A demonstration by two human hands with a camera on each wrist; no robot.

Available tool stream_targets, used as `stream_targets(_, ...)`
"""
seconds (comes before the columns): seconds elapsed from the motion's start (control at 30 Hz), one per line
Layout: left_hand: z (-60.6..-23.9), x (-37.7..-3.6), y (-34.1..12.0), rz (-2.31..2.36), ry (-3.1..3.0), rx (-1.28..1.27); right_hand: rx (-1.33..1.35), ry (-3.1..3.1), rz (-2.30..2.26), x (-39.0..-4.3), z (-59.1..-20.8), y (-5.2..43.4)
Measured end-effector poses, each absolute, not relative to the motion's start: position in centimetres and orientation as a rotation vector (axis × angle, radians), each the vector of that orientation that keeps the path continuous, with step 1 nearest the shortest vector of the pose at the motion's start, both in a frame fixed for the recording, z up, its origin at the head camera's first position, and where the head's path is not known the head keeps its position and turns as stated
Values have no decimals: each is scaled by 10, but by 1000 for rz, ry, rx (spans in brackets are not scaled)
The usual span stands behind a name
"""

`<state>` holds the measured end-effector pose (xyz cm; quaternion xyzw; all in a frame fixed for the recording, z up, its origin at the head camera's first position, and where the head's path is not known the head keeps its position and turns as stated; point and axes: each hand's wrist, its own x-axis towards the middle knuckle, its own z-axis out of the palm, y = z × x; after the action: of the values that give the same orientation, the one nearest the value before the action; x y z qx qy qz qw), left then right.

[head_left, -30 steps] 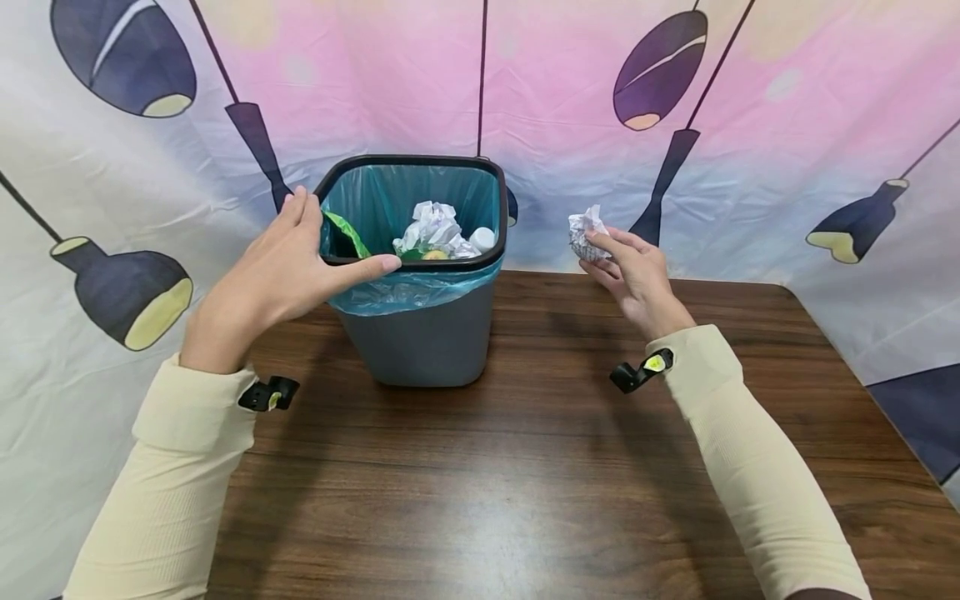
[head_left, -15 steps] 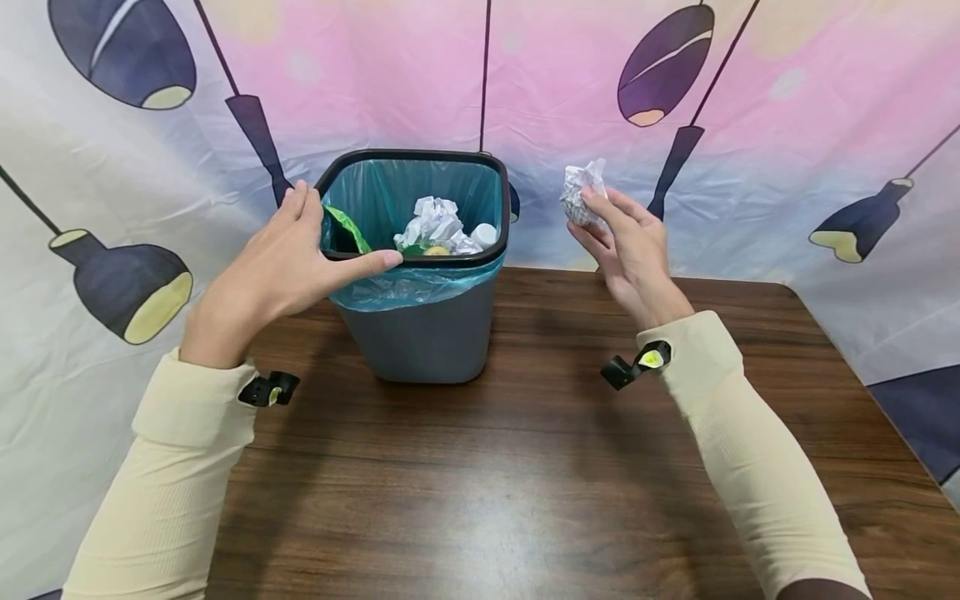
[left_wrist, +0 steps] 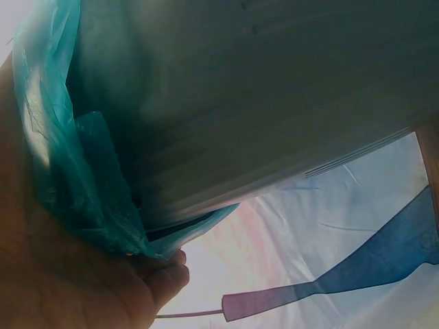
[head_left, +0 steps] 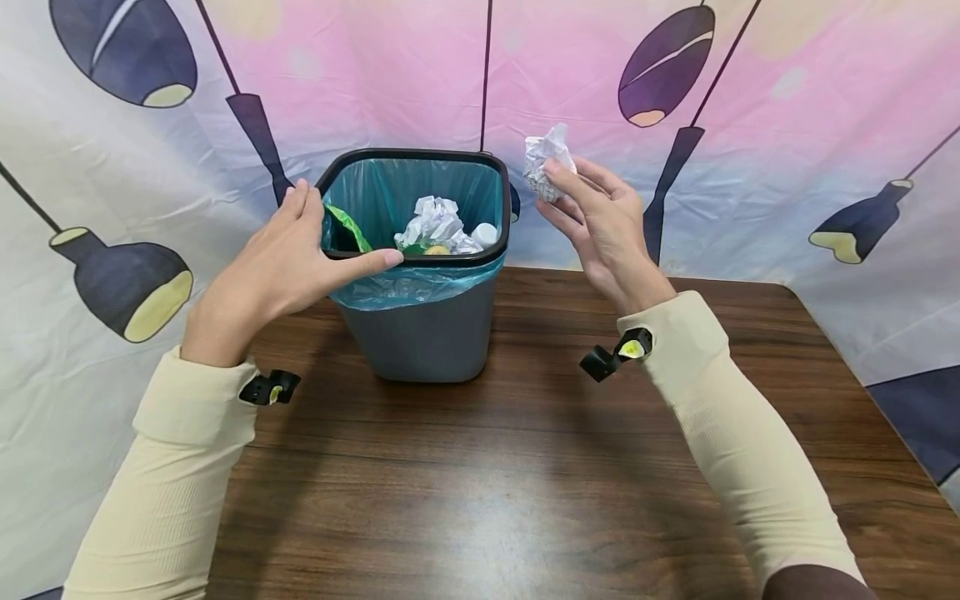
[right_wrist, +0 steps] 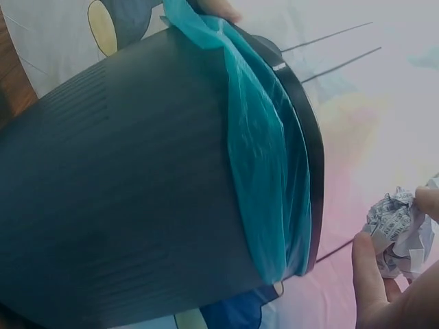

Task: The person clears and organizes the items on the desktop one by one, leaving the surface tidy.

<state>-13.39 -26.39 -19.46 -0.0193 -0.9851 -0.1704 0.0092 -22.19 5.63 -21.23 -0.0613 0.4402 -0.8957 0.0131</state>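
Observation:
My right hand pinches a crumpled paper ball between thumb and fingers, held up to the right of the trash can's rim. Printed lines show on the paper ball in the right wrist view. My left hand rests on the front left corner of the grey trash can, thumb lying along the front rim and fingers straight at the left side. A teal bag lines the can and folds over its black rim. Inside lie crumpled white paper, a green wrapper and a white round item.
The can stands on a dark brown wooden table, near its back edge. Close behind hangs a cloth backdrop with printed lamps, which also runs along both sides.
My right hand has lifted the paper ball and carried it left, nearer the trash can. My left hand stays at the rim.

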Motion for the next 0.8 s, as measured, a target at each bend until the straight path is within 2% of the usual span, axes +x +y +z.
stream_targets(0.8,-193,-134,-263,-541,-3080,-52,-396,1342,-2687,-209,-194,30)
